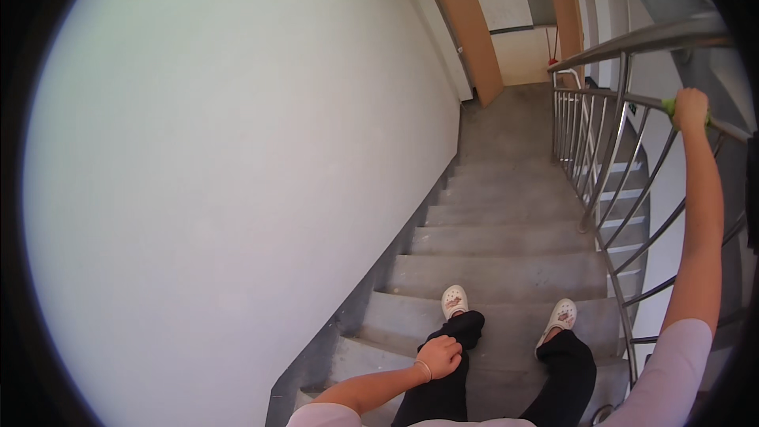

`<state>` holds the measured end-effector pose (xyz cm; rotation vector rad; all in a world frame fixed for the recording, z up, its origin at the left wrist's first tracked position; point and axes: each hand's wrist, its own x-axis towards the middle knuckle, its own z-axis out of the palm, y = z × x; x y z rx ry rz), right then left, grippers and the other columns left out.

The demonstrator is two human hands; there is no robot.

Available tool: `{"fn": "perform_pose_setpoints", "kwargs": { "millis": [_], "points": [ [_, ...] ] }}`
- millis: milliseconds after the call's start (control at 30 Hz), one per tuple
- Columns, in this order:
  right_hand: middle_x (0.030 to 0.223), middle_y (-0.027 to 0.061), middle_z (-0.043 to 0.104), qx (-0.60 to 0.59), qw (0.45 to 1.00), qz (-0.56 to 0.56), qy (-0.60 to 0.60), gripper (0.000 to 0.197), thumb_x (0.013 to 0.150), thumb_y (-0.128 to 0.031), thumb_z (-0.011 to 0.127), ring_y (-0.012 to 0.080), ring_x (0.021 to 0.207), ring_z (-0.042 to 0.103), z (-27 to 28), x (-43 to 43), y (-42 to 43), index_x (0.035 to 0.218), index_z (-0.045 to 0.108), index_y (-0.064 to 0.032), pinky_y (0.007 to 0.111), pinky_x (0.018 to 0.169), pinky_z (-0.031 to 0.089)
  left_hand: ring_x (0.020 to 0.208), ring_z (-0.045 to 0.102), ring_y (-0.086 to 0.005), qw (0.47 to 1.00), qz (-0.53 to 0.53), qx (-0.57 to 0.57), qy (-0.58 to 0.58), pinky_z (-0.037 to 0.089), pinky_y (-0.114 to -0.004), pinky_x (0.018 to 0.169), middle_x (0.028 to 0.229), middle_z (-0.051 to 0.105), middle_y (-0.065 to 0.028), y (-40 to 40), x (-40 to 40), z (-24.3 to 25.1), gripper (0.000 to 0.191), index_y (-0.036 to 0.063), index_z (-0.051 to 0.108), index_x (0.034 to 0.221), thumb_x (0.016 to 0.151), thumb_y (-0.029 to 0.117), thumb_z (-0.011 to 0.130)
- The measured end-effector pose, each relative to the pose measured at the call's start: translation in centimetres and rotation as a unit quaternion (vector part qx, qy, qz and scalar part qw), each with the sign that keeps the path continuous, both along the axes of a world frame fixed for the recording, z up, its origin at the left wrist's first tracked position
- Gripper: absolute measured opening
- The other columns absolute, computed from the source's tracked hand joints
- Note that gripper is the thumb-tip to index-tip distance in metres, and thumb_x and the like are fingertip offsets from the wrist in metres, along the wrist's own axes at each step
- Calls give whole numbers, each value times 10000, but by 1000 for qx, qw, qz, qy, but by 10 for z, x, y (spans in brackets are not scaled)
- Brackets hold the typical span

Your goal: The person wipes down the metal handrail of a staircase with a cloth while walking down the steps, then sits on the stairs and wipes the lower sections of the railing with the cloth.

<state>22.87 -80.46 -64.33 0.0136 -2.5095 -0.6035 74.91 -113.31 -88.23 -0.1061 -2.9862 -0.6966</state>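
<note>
My right hand [692, 109] is closed around a green cloth [670, 108], pressed against the lower metal rail [643, 99] of the stair banister. The upper handrail [646, 35] passes above that hand. My left hand [440, 357] rests by my left thigh and knee, over the black trousers [436, 391], with its fingers curled; whether it grips the fabric I cannot tell. A thin band circles the left wrist. My feet, in white clogs [454, 301], stand on the grey stairs [504, 276].
The flight leads down to a landing [504, 124] with an open brown door [471, 29]. A white wall [237, 160] borders the stairs on the left. Beyond the balusters on the right, another flight [622, 207] shows.
</note>
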Motion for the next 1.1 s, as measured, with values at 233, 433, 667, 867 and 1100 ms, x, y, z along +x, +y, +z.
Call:
{"fn": "perform_pose_setpoints", "kwargs": {
  "millis": [233,433,667,867,1100],
  "points": [
    [807,50,657,-1,995,-94,-39,161,768,-194,525,209,767,641,38,73,23,824,662,-133,346,572,480,736,537,-281,999,34,-20,18,445,-391,675,711,548,-112,-5,-2,-14,127,62,561,647,683,179,526],
    [670,105,628,27,996,11,89,105,674,-191,572,255,632,623,107,175,50,675,641,-111,387,533,463,709,545,-328,996,80,-31,34,434,-431,659,687,568,-141,-8,-5,-13,123,49,590,616,657,151,535],
    [798,85,575,-83,911,287,283,216,635,-100,667,283,811,547,135,394,110,830,587,-57,385,732,405,733,515,-330,995,52,-2,82,419,-408,685,707,542,-141,-4,0,-29,63,39,545,626,663,83,519],
    [894,121,573,-93,739,109,658,408,676,-145,709,272,839,534,161,443,184,1000,495,-22,359,761,403,736,518,-325,996,20,-29,81,418,-408,688,714,545,-143,2,11,-20,78,28,544,643,691,86,524],
    [797,107,616,-434,672,202,565,189,745,-163,620,211,728,591,121,395,149,880,601,-31,316,666,466,714,500,-316,997,46,-33,50,410,-411,662,684,515,-125,0,4,-26,66,42,549,646,699,71,521]
  ]
}}
